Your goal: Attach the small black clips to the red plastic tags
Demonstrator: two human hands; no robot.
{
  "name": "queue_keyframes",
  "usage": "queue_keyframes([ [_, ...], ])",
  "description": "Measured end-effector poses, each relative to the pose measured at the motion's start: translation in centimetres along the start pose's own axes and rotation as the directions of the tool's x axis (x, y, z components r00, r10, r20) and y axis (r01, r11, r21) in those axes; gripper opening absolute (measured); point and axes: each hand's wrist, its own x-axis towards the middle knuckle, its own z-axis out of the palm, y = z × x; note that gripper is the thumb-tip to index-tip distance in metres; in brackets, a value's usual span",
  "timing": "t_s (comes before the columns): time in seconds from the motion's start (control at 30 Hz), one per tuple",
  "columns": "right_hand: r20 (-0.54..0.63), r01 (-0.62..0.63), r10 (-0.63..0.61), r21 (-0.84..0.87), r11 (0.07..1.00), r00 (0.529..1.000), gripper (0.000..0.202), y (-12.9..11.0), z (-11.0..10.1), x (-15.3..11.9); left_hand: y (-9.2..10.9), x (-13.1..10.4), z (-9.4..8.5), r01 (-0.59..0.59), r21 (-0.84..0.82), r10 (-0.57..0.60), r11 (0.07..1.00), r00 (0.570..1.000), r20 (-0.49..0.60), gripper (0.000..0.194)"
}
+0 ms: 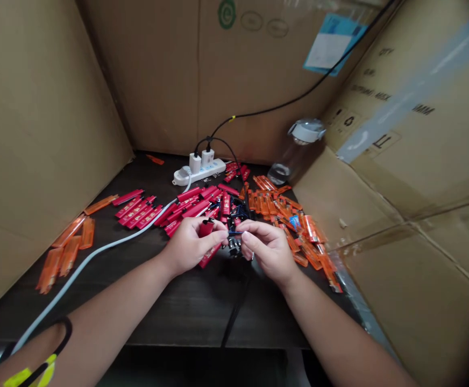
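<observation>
Fingers of the left hand [190,244] are curled around a red lighter [206,228], its dark end poking up between thumb and forefinger, while the thumb tip meets one end of a dark piece [235,233]. The right hand [269,250] has its thumb and forefinger clamped together on the other end. The piece lies almost level, just right of the frame's middle, above a heap of black parts [234,248] on the desk [157,317]. (What the piece is, I cannot tell; it is too small and blurred.)

To handle it well, I would pinch close to the ends, leave the middle in sight, and let the left palm take the lighter's weight so the fingertips are free for fine turning. A light grip should serve better than a squeeze, which might flick so thin a thing into the clutter.

Red lighters [135,209] crowd the left and middle; orange lighters [264,204] spread right of centre. The white cable [117,243] runs to the lower left, near the left forearm, so elbows are best kept clear.
</observation>
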Motion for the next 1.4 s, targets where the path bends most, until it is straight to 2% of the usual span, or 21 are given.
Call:
queue_keyframes([
  [0.17,-0.012,0.024,-0.024,0.054,0.998,1.0,0.015,0.4,-0.4,0.2,0.1,0.0,-0.2,-0.01,0.019,0.01,1.0,1.0,0.006,0.017],
  [0.5,0.003,-0.005,0.005,0.025,1.0,1.0,0.008,0.2,-0.4,0.2,0.4,0.0,-0.1,-0.071,0.156,0.067,0.985,0.997,0.033,0.015],
  [0.67,0.037,0.05,-0.051,0.005,0.999,0.998,0.004,0.4,-0.6,0.2,0.3,-0.1,0.0,-0.089,0.19,0.089,0.978,0.996,0.01,0.016],
  [0.87,0.063,0.122,-0.117,-0.073,0.99,0.991,0.005,0.2,-0.6,0.1,0.2,-0.1,0.1,-0.13,0.155,0.134,0.979,0.991,-0.016,0.014],
  [1.07,-0.013,0.113,-0.115,-0.117,0.987,0.993,0.007,-0.1,0.0,0.1,-0.1,-0.1,0.2,-0.139,0.138,0.148,0.981,0.987,-0.057,0.016],
  [1.23,0.008,0.139,-0.139,-0.1,0.985,0.99,0.005,-0.1,0.3,0.1,-0.3,-0.4,0.8,-0.156,0.201,0.176,0.967,0.981,-0.086,0.018],
  [1.4,-0.03,0.198,-0.207,-0.174,0.965,0.978,0.003,-0.4,0.3,0.1,-0.6,-0.7,1.0,-0.185,0.3,0.207,0.936,0.977,-0.044,0.026],
])
